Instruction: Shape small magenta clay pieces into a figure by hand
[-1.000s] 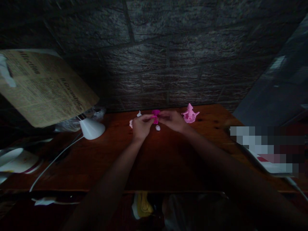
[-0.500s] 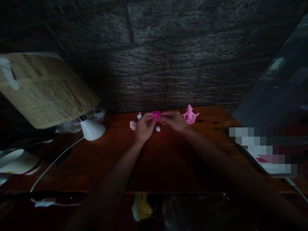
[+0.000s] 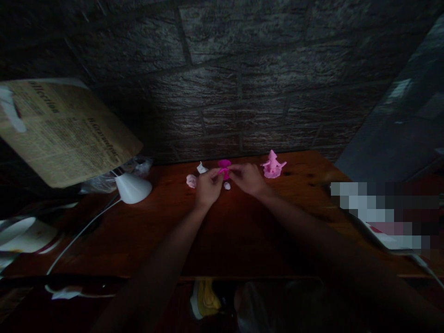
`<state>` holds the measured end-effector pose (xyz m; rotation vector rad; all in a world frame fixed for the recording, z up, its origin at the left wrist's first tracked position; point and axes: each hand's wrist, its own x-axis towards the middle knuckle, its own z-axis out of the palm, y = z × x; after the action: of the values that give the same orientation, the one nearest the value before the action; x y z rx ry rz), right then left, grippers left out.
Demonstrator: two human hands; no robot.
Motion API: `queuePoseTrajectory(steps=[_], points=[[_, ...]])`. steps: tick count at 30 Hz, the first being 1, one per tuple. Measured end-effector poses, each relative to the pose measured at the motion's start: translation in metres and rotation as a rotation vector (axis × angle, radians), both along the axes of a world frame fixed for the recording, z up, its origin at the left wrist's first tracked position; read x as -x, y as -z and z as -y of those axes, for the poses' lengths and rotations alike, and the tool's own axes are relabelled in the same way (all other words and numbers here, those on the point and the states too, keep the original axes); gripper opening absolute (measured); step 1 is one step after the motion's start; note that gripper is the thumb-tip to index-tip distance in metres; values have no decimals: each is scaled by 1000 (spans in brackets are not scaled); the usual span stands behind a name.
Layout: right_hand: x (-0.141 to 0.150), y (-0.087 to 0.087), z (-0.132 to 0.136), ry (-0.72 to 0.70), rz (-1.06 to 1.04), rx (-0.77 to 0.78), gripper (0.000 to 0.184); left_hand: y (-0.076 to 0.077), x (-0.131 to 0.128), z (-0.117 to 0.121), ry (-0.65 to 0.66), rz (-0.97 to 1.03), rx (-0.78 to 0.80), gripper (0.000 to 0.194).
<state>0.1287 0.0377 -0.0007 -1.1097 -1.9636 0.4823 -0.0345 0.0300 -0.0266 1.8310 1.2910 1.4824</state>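
"Magenta thin strip (image 3: 223,171), material unclear, pinched between the fingertips of both hands. Placed where?"

"Left of the light-pink modelled figure with pointed top and outspread arms (image 3: 272,166), on the brown wooden table (image 3: 156,231). Held how on the left?"

"With thumb and fingers of the bare left hand (image 3: 209,187) pinching the end farther from the figure. And on the right?"

"Pinching too, with the bare right hand (image 3: 248,178), near the figure's left side, at the end closer to it. Behind the strip?"

"More magenta: a rounded piece (image 3: 225,163), left of the figure, partly covered by fingers. Joined to the strip or separate? Cannot tell."

"Closer to the camera?"

"Small whitish lump (image 3: 227,186), left of the figure and slightly nearer than it. Farther left of the figure, beyond the left hand, pale-pink crinkled lump (image 3: 191,181) and white crumpled scrap (image 3: 201,168)."

"And well left of the figure?"

"White cone-shaped lamp base (image 3: 133,188) with tan, newsprint-patterned shade (image 3: 65,134). Behind the figure, dark grey stone-block wall (image 3: 270,92)."
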Motion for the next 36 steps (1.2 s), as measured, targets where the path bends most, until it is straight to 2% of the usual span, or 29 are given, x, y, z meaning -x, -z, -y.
queuePoseTrajectory(steps=[5, 10, 16, 22, 28, 36], points=[[1, -3, 2, 44, -24, -32, 29, -3, -5, 2, 21, 37, -9, 19], [0, -6, 4, 0, 25, -33, 26, -5, -5, 3, 3, -5, -41, 23], [0, -8, 5, 23, 122, -46, 28, -3, -3, 3, 13, -63, -47, 22], [1, -7, 4, 7, 91, -48, 28, -3, -2, 1, 1, -47, -15, 21], [0, -9, 5, 30, 189, -42, 21, -6, -4, 5, -14, -105, 53, 18], [1, -8, 7, -13, 93, -92, 27, -9, -2, 7, -68, -155, 14, 21]])
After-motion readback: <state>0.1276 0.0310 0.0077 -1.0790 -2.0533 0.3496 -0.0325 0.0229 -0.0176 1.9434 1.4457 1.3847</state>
